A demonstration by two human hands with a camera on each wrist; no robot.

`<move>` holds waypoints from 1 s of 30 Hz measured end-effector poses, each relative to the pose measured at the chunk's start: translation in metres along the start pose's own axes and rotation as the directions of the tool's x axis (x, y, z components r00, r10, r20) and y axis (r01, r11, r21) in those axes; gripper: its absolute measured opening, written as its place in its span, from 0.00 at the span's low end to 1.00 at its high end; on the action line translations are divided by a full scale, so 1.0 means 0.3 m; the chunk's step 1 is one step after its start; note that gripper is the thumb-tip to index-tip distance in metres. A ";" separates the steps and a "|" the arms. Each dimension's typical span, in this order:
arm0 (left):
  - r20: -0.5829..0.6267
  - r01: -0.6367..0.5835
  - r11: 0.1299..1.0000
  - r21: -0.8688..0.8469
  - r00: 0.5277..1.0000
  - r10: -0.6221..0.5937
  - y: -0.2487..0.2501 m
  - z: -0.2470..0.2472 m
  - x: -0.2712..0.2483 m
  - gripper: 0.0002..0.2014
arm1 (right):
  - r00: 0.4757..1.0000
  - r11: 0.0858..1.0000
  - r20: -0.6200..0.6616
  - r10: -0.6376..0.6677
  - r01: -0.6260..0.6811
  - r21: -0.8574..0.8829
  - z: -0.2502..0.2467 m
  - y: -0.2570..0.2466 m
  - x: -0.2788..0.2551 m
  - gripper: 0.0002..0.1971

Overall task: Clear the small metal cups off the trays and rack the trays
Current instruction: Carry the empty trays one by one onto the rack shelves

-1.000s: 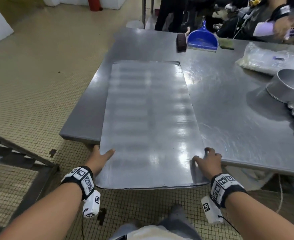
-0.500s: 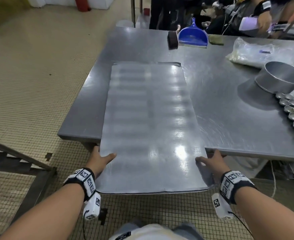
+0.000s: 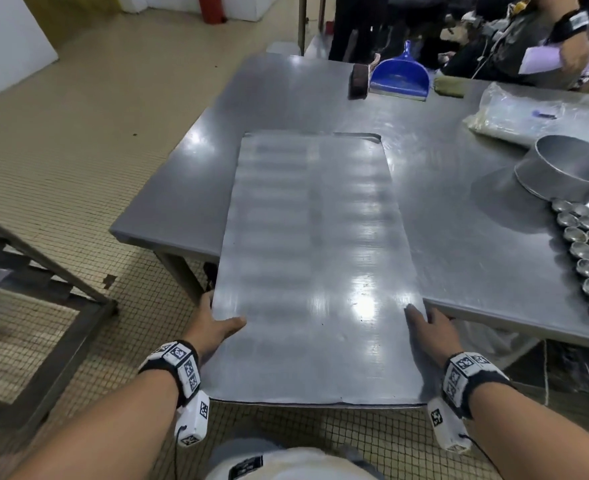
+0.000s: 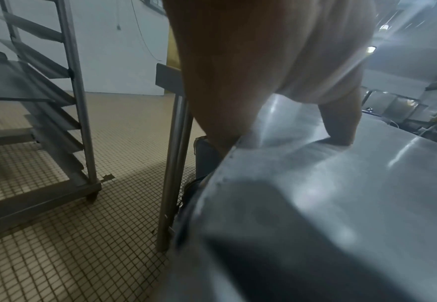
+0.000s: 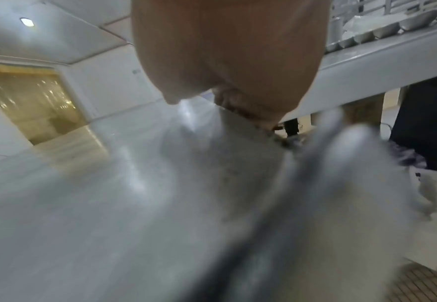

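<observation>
Tray (image 3: 314, 271) bare of cups, near end overhanging the table (image 3: 476, 271) edge at 6 o'clock. Left hand (image 3: 213, 327) and right hand (image 3: 428, 329) each pinch a long edge, thumb on top, a balanced two-sided grip for carrying. Cups (image 3: 584, 251) lined at 3 o'clock; rack (image 4: 77, 98) waits at 9 o'clock.

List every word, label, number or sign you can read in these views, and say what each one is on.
No readable text in any view.
Wristbands on the left hand and right hand: square black-and-white marker patterns, no letters.
Black tag on the person's clothing: too blurred to read.
Clear bag: small blue mark, too small to read.
</observation>
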State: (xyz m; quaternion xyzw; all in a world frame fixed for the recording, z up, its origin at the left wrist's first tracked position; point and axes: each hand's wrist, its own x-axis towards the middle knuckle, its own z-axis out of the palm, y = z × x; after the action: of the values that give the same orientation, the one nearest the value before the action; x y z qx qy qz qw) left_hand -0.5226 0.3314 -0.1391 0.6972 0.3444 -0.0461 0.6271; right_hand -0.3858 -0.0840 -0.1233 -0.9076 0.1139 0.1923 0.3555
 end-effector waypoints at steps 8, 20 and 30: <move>-0.209 -0.015 0.981 0.191 0.976 0.056 -0.054 0.122 -0.112 0.18 | 0.997 0.997 -0.002 -0.075 0.075 0.016 -0.052 0.177 0.015 0.24; -0.297 -0.021 0.962 0.273 0.949 0.105 -0.143 0.187 -0.247 0.18 | 0.991 0.990 -0.004 -0.137 0.137 0.034 -0.078 0.248 -0.042 0.22; -0.258 -0.067 0.937 0.342 0.952 0.162 0.001 0.124 -0.260 0.23 | 0.968 0.968 -0.006 -0.250 0.251 0.010 -0.191 0.109 -0.028 0.28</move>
State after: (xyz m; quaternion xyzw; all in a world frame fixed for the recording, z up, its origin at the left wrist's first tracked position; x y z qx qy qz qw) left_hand -0.5680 0.2647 -0.1079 0.8104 0.3762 0.0340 0.4479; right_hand -0.3892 -0.1464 -0.1007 -0.9132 0.0003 0.1431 0.3816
